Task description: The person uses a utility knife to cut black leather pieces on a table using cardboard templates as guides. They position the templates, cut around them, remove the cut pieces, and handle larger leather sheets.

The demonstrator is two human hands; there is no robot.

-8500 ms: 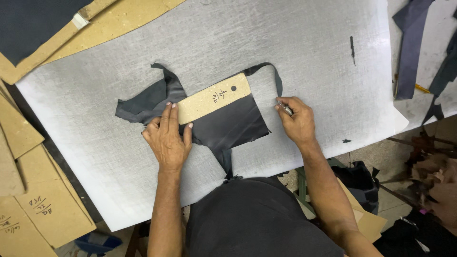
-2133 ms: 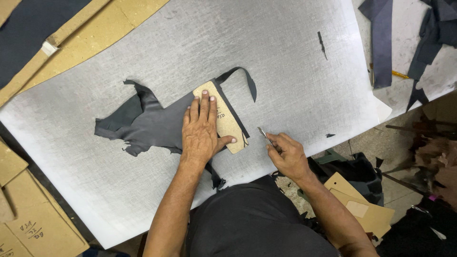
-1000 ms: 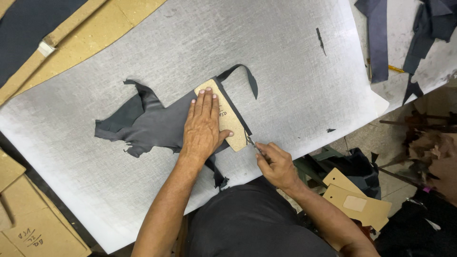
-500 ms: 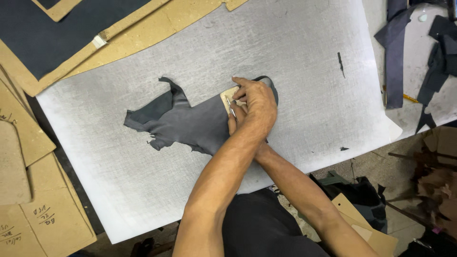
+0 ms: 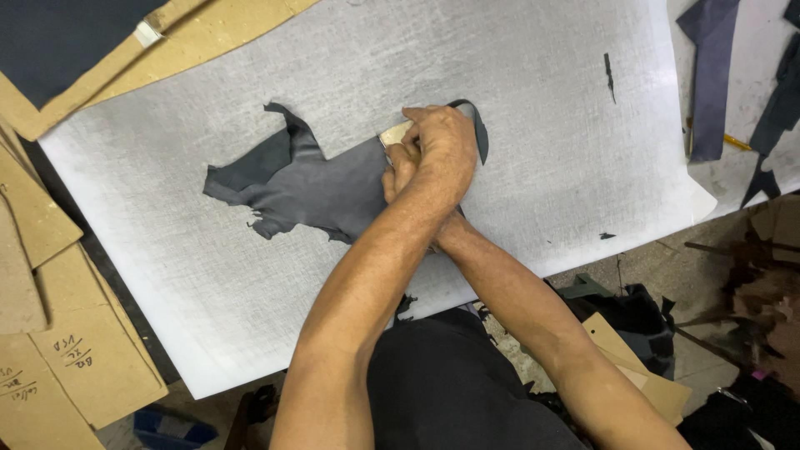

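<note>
A ragged piece of dark grey leather (image 5: 304,183) lies on the white cutting board (image 5: 533,108). A tan cardboard template (image 5: 397,132) rests on the leather's right end, mostly covered by my hands. My left hand (image 5: 442,150) crosses over my right arm and presses down on the template with curled fingers. Largely hidden beneath it, my right hand (image 5: 400,173) grips a small knife (image 5: 386,144) whose blade tip touches the template's left edge. A thin strip of leather (image 5: 478,125) curls out past my left hand.
Tan cardboard patterns (image 5: 75,350) are stacked at the left, and a large one holding a dark sheet (image 5: 58,42) lies top left. Dark leather strips (image 5: 708,75) and a yellow pencil (image 5: 735,142) lie at the right. Small scraps (image 5: 608,71) dot the board.
My left hand has shifted to the template's upper end and crossed over my right hand. The knife has moved from the template's lower right edge to its upper left edge.
</note>
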